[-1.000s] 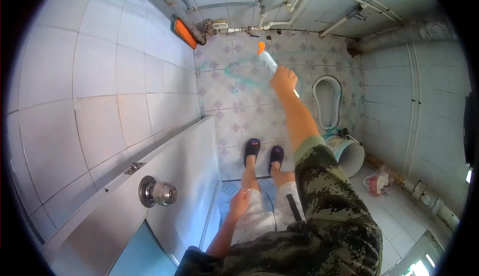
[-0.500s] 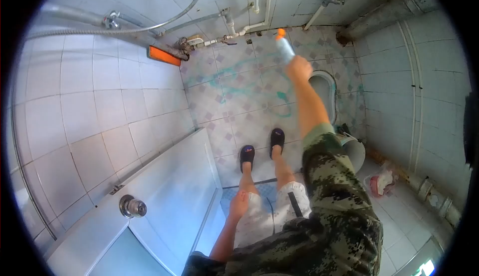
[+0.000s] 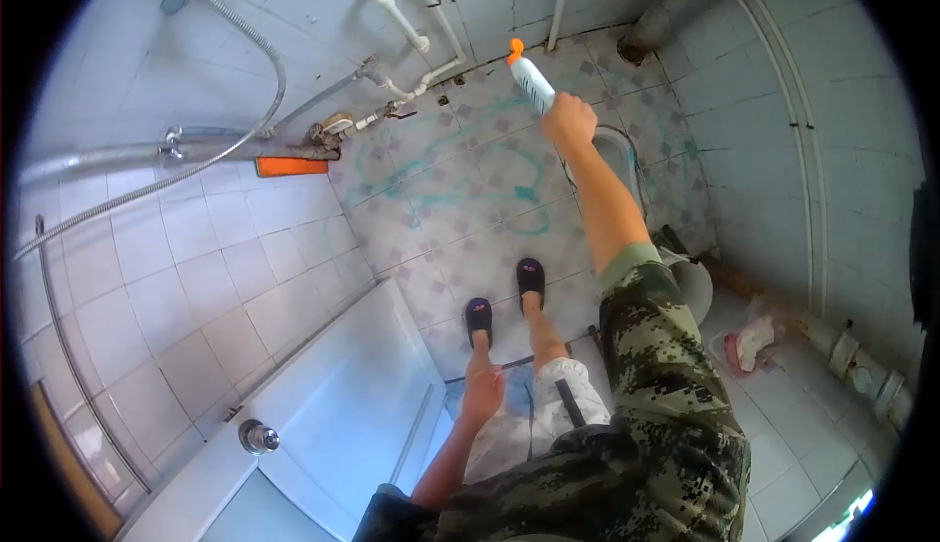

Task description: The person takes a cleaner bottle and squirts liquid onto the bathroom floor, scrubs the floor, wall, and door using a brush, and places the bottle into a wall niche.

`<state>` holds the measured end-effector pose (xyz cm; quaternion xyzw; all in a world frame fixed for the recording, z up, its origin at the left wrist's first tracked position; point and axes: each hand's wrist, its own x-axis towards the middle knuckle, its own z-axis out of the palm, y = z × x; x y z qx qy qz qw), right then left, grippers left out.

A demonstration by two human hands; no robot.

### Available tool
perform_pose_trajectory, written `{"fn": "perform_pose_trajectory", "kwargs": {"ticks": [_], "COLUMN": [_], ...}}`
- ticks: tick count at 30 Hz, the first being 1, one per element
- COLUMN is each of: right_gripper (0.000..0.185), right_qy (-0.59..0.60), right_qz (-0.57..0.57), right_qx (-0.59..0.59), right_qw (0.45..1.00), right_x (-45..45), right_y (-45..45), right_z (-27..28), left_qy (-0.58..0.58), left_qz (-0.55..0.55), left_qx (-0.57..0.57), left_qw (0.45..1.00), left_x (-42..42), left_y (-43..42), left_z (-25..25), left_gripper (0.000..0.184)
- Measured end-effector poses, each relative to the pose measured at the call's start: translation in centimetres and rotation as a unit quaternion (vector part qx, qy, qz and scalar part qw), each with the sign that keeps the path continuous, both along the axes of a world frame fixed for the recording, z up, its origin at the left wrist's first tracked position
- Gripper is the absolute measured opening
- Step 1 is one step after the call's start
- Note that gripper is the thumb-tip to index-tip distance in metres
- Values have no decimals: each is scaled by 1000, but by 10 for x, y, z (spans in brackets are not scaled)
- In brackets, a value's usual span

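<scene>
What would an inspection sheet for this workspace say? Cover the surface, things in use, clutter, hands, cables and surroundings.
Surface: tiled floor, marked with teal streaks.
Things in use: white bottle, slanted, with an orange cap.
Clutter: pale bucket and clear bag with something pink and white, both towards the right.
Hands: right hand grips the bottle; left hand is by the white shorts, its grip unclear.
Cables: nothing seen for certain.
Surroundings: squat toilet, white pipes, metal hose, door at left.

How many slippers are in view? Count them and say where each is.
2: the left slipper is nearer the door; the right slipper is slightly farther forward. Both are worn.
</scene>
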<state>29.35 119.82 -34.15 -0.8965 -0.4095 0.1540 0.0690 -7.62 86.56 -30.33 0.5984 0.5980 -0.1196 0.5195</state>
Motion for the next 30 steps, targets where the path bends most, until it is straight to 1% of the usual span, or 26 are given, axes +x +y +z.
{"fn": "perform_pose_trajectory", "kwargs": {"ticks": [1,3,4,6,7,9,11,13,14,15,16,17,18,19,20,21,22,24,26,27,29,30], "right_gripper": [20,23,23,28,28,36,35,34,36,37,37,38,38,37,35,35,40,44,43,42,45,46], "right_qy": [4,19,22,18,19,17,-2,-18,14,46,47,160,269,380,480,516,565,631,671,678,668,659], "right_qz": [-6,-68,-71,-116,-118,-145,-150,-153,-152,-152,-154,-190,-224,-253,-275,-290,-301,-302,-295,-280,-261,-262], "right_qx": [2,5,7,-12,-12,-45,-44,-45,-52,-59,-59,-17,24,108,191,209,227,247,273,294,322,333], "right_qw": [1000,998,997,993,993,988,988,987,987,986,985,968,936,883,811,779,734,671,624,614,618,622], "right_x": [9,28,39,63,76,98,105,104,99,94,87,80,72,60,51,40,29,11,-5,-11,-25,-30], "right_y": [2,2,-3,-17,-27,-49,-66,-78,-80,-82,-83,-85,-89,-95,-100,-102,-107,-115,-119,-121,-120,-117], "right_z": [2,9,14,22,21,17,3,-9,-15,-20,-27,-34,-42,-55,-65,-55,-54,-51,-48,-53,-41,-32], "left_qy": [-5,11,22,32,42,28,10,45,45,57,71,71,117,161,158,161,164,150,149,145,105,99], "left_qz": [5,-4,-7,-19,-29,-45,-61,-78,-79,-118,-158,-161,-217,-271,-272,-302,-331,-331,-329,-328,-326,-330], "left_qx": [2,0,-3,-15,-29,-18,-9,-52,-52,-63,-73,-74,-72,-70,-70,-23,25,10,-112,-103,-139,-123], "left_qw": [1000,1000,1000,999,998,998,998,995,995,989,982,982,966,946,947,939,929,932,926,928,929,931], "left_x": [1,1,2,2,4,6,11,12,10,5,-1,-7,-12,-19,-27,-38,-44,-50,-51,-54,-66,-72], "left_y": [4,12,16,22,24,24,23,19,18,15,12,7,1,-7,-14,-22,-25,-21,-9,-6,-3,4], "left_z": [1,8,13,18,18,17,13,6,1,-7,-15,-22,-28,-36,-43,-53,-56,-58,-58,-62,-73,-78], "left_gripper": [28,29,30,30,31,31,32,32,32,30,28,28,32,36,36,39,42,43,44,44,43,43]}}
